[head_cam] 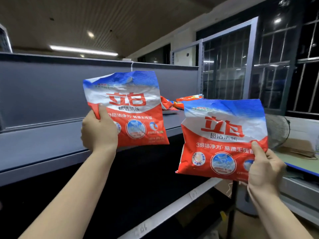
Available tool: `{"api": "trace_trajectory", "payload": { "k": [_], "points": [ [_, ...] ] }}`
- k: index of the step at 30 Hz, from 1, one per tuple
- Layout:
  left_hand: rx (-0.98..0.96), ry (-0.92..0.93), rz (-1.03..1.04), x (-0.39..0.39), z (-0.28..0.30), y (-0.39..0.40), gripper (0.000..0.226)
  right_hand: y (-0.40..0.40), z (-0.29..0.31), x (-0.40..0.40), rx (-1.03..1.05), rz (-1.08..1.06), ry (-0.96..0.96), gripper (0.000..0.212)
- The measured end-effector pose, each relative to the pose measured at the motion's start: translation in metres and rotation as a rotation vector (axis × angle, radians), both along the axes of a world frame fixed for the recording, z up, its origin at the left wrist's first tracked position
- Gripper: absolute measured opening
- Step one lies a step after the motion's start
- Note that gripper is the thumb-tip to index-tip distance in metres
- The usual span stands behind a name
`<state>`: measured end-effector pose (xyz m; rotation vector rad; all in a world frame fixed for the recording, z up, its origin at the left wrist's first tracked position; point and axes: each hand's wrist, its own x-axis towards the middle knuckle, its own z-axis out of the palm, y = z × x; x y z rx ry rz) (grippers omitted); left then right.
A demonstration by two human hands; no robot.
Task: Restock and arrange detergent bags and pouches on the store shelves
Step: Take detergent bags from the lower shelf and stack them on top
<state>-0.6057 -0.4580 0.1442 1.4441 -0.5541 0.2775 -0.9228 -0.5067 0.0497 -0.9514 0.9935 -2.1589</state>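
Detergent bags: two bags of the same red, white and blue kind are held up in the air in front of the shelves, one in each hand; neither one touches a shelf.
Left bag (127, 109): it is upright, a little tilted, above the front edge of the top shelf (43, 145), with its printed face to the camera.
Left hand (99, 130): it grips the lower left corner of this bag, the thumb on the front and the fingers curled behind.
Right bag (222, 138): it is lower and nearer to the camera, to the right of the other one and apart from it, beyond the right end of the top shelf.
Right hand (264, 166): it pinches the lower right corner of the bag, the thumb pressed on the front; the other fingers are hidden behind the bag.
Already on the shelf: some orange pouches (179, 102) lie flat at the far end of the top shelf, near the back panel (51, 87); how many, I cannot tell.
Lower shelf (172, 204): dark, and what it carries is not visible.
Progress: I judge that the work is in an early stage. Most of the top shelf is bare, and the two bags are not yet placed.
What is left: to set both bags on the shelf, probably upright with faces forward, and then to arrange the flat pouches.
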Motion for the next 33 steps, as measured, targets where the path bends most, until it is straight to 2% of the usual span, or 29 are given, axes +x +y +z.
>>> {"api": "trace_trajectory", "payload": {
  "k": [6, 12, 18, 20, 21, 23, 24, 25, 26, 28, 30, 33],
  "points": [
    [0.075, 0.069, -0.113, -0.002, 0.026, -0.086, 0.037, -0.059, 0.015, -0.009, -0.06, 0.068, 0.0, 0.02],
    [0.111, 0.054, -0.069, 0.02, 0.048, -0.169, 0.038, -0.125, 0.039, -0.015, -0.073, 0.116, -0.02, 0.021],
    [0.086, 0.138, -0.059, 0.056, 0.074, -0.239, 0.038, -0.182, 0.061, -0.001, -0.096, 0.111, -0.096, 0.024],
    [0.211, 0.115, -0.06, 0.063, 0.071, -0.262, 0.043, -0.2, 0.065, 0.006, -0.084, 0.144, -0.117, 0.023],
    [0.344, 0.096, -0.083, 0.063, 0.066, -0.274, 0.049, -0.209, 0.067, 0.01, -0.072, 0.165, -0.128, 0.023],
    [0.686, 0.073, -0.161, 0.056, 0.049, -0.293, 0.084, -0.23, 0.074, 0.018, -0.04, 0.205, -0.153, 0.023],
    [0.826, 0.061, -0.2, 0.052, 0.041, -0.299, 0.104, -0.241, 0.08, 0.022, -0.026, 0.222, -0.166, 0.023],
    [0.929, 0.008, -0.223, 0.05, 0.034, -0.303, 0.116, -0.252, 0.086, 0.028, -0.017, 0.238, -0.174, 0.023],
    [1.017, -0.098, -0.241, 0.048, 0.027, -0.306, 0.117, -0.263, 0.093, 0.034, -0.014, 0.25, -0.173, 0.023],
    [1.155, -0.308, -0.306, 0.048, 0.022, -0.307, 0.101, -0.283, 0.107, 0.048, -0.014, 0.291, -0.182, 0.023],
    [1.197, -0.364, -0.328, 0.05, 0.024, -0.304, 0.091, -0.304, 0.123, 0.064, -0.015, 0.357, -0.196, 0.022],
    [1.188, -0.386, -0.336, 0.052, 0.026, -0.299, 0.093, -0.344, 0.146, 0.099, 0.011, 0.421, -0.215, 0.022]
  ]
}}
